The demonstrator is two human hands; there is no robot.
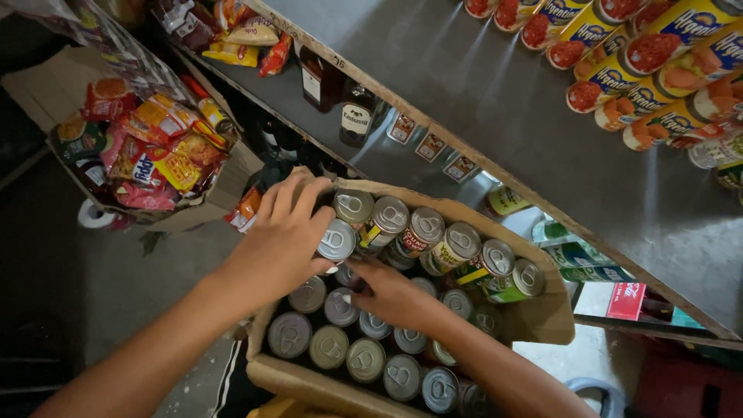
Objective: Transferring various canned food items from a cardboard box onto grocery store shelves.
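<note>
Our left hand (282, 236) clamps a pull-tab tin can (336, 240) at its top rim, inside the cardboard box (534, 317). Our right hand (387, 292), just below that grip, pinches among neighbouring cans (340, 307); cannot tell its hold. Cans likely rigid, heavy, slick: we'd grip the sidewall, not the tab.

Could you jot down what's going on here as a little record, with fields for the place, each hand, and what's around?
Place: shop aisle with a grey shelf seen from above
Left hand: gripping a pull-tab can at the edge of the top row
Right hand: reaching down among the lower cans
Container: open cardboard box packed with cans
Top row: cans lying tilted along the box's far side
Nearby: box of snack packets, dark bottles, labelled cans on the shelf
</note>
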